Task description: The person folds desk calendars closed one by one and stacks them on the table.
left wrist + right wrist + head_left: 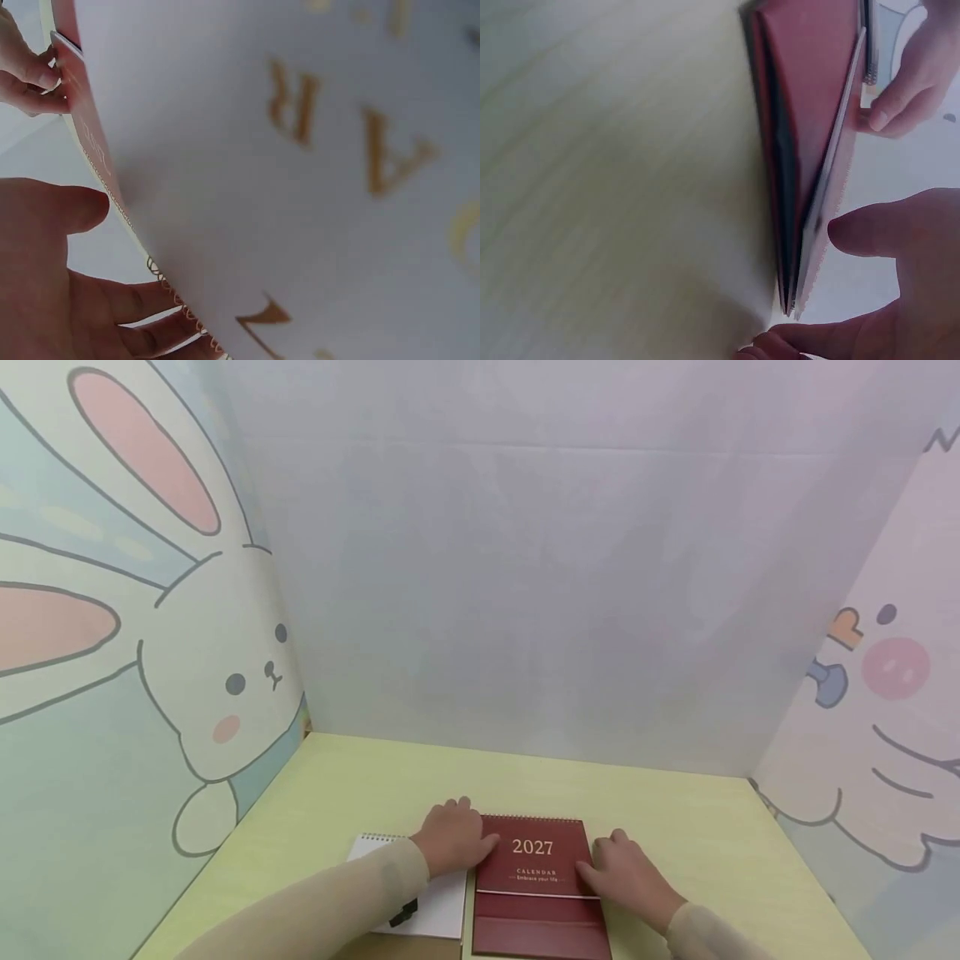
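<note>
A dark red desk calendar (pixel 532 858), with 2027 and other lettering on its cover, lies folded flat on the table; a slim gap shows between its layers in the right wrist view. My left hand (pixel 452 839) reaches over a white spiral-bound pad (pixel 442 906), its thumb at the red cover's left edge. In the left wrist view the white cover (pixel 217 180), with gold letters, fills the foreground beside the left hand (pixel 45 262). My right hand (pixel 626 870) is at the red calendar's right side, thumb by the cover and fingers beside its edge on the table.
A small black object (pixel 404 913) lies on the white pad. Something brown (pixel 405 948) shows at the bottom edge. The pale yellow table (pixel 375 777) ends at a plain back wall (pixel 525 593), with cartoon-printed panels (pixel 225 643) at both sides.
</note>
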The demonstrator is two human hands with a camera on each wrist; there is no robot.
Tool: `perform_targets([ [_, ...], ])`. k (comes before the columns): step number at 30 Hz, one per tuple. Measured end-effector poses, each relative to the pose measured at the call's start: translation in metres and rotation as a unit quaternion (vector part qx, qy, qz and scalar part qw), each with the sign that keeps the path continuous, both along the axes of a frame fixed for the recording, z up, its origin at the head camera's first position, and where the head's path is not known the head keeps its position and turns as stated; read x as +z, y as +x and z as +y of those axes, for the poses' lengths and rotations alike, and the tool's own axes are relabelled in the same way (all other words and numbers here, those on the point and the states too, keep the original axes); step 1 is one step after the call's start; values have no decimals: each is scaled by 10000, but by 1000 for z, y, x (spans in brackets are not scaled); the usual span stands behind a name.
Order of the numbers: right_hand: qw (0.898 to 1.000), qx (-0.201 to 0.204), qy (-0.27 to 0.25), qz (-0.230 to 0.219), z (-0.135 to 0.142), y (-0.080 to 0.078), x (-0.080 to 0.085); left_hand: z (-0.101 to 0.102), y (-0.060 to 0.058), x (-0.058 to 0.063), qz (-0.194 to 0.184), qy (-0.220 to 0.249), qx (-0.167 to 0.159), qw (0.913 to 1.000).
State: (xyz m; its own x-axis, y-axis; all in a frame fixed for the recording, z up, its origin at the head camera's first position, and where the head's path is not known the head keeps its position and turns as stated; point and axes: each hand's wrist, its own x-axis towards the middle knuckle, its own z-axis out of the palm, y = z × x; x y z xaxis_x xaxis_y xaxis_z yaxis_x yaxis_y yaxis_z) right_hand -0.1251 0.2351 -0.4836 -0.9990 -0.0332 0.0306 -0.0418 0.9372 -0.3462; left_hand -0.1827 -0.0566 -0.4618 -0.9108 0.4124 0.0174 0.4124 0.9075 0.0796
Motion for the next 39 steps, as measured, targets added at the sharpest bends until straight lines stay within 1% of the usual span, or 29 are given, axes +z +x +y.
perform_targets([
  [5,9996,35,-285,-83,-3,2,-3,3,1,-2,-163,91,-123,9998],
  [9,9985,27,-519,-157,-6,1,-3,5,4,-1,-167,38,-228,9996],
  [12,9975,-35,-679,-209,-5,-1,-4,5,5,-2,-142,16,-257,9996],
  [17,9950,-92,-956,-278,-3,-4,-9,3,7,-1,-227,204,-256,9992],
  [20,9896,-134,-1383,-384,-2,-6,-10,3,7,0,-307,336,-249,9987],
  [24,9755,-277,-2110,-552,-2,-7,-8,2,6,-1,-422,594,-180,9972],
  [27,9675,-458,-2400,-658,-2,-6,-7,2,5,-2,-593,941,-30,9938],
  [28,9662,-541,-2431,-661,-2,-5,-8,1,5,-2,-665,1083,35,9919],
  [31,9607,-693,-2608,-654,-2,-3,-8,1,4,-3,-885,1543,257,9837],
  [33,9565,-759,-2746,-623,-2,-2,-9,2,3,-4,-1009,1847,338,9770],
  [35,9521,-840,-2873,-628,-3,0,-9,2,2,-5,-1071,2093,351,9713],
  [37,9479,-894,-2982,-672,-4,1,-8,2,1,-4,-1035,2203,293,9695],
  [39,9470,-903,-3007,-676,-5,2,-7,3,1,-3,-972,2245,243,9693],
])
